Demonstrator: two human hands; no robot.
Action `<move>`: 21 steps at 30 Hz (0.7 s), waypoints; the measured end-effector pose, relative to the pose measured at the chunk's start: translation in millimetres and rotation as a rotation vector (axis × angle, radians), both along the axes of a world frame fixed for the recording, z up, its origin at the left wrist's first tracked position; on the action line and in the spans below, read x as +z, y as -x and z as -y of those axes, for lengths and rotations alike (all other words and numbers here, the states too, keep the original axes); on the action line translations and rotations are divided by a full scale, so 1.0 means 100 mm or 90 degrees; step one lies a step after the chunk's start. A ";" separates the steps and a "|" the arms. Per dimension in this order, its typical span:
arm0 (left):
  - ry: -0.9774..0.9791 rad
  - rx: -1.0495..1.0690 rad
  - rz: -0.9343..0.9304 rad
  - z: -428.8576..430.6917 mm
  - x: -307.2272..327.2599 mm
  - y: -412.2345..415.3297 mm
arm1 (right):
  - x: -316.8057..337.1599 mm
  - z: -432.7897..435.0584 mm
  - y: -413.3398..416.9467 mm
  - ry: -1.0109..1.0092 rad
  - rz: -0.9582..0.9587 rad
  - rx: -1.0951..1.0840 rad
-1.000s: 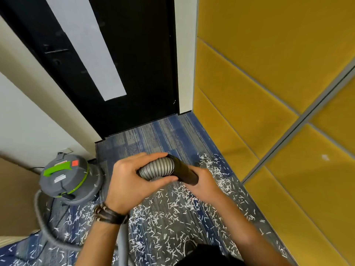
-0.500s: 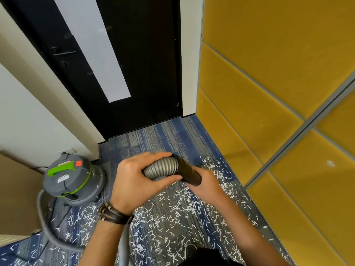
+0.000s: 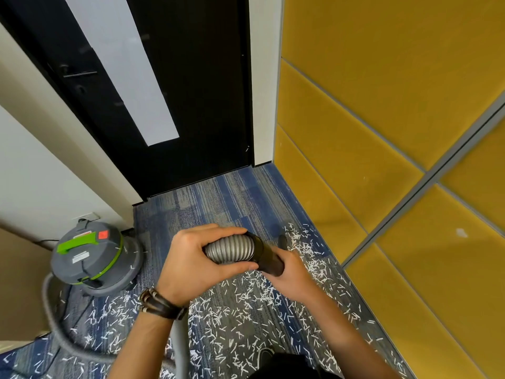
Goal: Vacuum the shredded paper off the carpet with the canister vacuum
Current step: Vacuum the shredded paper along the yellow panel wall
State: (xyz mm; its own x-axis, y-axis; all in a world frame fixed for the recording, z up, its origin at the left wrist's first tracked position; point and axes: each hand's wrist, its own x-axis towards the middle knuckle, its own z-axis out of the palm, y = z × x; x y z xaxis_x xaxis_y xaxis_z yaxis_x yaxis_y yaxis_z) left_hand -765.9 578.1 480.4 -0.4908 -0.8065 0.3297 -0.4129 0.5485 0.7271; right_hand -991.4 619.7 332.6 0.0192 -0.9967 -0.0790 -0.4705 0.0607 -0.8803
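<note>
My left hand [image 3: 191, 266] grasps the ribbed hose [image 3: 229, 250]; my right hand [image 3: 291, 279] grasps its black cuff [image 3: 269, 259], fingers curled, above shredded paper [image 3: 232, 324] on carpet [image 3: 218, 198].

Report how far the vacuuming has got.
Done, perhaps: the carpet by the door looks bare. In hand: left hand grips the hose, right hand its black tube. Left: paper covers the carpet beneath the hands and beside the vacuum.
</note>
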 end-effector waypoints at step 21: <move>0.002 0.027 -0.020 0.00 -0.11 0.15 | -0.03 0.09 0.16 0.022 -0.035 0.005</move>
State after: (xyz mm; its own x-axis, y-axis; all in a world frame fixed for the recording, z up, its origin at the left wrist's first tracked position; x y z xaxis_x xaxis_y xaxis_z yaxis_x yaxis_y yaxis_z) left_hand -781.2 578.3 468.9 -0.4451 -0.8255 0.3470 -0.4129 0.5331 0.7385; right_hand -1007.1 610.5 329.2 0.0239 -0.9987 -0.0451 -0.5186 0.0262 -0.8546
